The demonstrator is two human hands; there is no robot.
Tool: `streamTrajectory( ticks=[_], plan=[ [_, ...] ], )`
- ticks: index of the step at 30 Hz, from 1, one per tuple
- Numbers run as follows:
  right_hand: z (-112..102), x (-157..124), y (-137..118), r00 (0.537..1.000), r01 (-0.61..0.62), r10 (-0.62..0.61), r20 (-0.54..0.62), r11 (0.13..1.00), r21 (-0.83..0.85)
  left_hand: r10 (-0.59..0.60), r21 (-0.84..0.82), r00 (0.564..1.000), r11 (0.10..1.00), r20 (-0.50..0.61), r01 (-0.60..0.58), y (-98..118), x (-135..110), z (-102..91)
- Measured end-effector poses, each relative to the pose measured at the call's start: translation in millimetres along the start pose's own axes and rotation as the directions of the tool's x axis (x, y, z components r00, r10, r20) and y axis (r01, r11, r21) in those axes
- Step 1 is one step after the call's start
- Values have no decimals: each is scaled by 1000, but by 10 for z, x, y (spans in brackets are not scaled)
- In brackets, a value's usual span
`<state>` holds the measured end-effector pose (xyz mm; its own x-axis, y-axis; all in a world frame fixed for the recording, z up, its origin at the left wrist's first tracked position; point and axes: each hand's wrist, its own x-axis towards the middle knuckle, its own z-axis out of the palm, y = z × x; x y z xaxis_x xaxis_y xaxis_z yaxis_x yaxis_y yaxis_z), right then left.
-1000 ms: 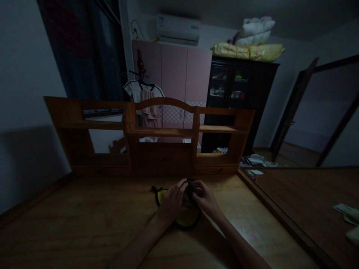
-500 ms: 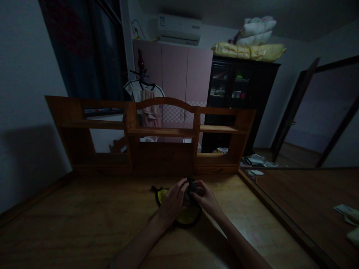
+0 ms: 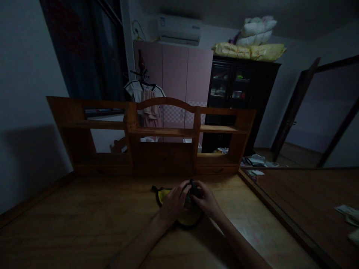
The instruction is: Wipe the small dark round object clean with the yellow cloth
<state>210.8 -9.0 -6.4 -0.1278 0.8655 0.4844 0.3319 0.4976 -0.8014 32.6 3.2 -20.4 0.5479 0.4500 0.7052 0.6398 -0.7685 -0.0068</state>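
Note:
The room is dim. My left hand [image 3: 173,204] and my right hand [image 3: 206,200] meet over a wooden desk [image 3: 84,224], both with fingers curled round a small dark object [image 3: 192,194] held between them. I cannot make out what that object is. Under my hands lies a flat yellow item with a dark rim [image 3: 187,218], part of it showing to the left at the desk's back.
A wooden shelf unit [image 3: 157,134] stands along the desk's back edge. Behind it are pink wardrobe doors [image 3: 182,74], hanging clothes [image 3: 146,101] and a dark glass cabinet [image 3: 235,93]. A second wooden surface [image 3: 308,201] adjoins on the right.
My hands have stayed together on the dark object, shifting only slightly; the object now sits a little lower between my fingers.

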Motion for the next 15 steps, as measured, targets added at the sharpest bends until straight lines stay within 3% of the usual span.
streamTrajectory(
  ticks=[7,15],
  plan=[
    [-14,-19,-18,994,113,-112,17,989,-92,43,0,998,999,-41,-43,2,10,-6],
    [2,-16,-50,999,53,-53,3,995,-80,27,38,999,999,-28,-25,-14,-2,4]
  ],
)
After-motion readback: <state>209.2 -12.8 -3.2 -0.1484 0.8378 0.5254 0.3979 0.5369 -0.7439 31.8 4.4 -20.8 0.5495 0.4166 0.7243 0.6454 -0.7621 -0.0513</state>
